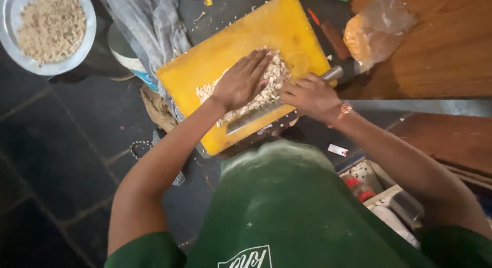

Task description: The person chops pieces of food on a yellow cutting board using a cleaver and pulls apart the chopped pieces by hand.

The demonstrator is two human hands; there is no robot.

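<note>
Pressing left hand flat, right hand seemingly gripping knife

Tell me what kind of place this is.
Probably a working kitchen or food prep area: a yellow cutting board heaped with chopped pale food, a cleaver in the right hand, and a metal plate of crumbly food nearby.

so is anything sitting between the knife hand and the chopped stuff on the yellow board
Nothing visible does. The right hand grips the knife, whose blade lies against the pale chopped pile on the yellow cutting board. The left hand rests flat on the pile itself.
</note>
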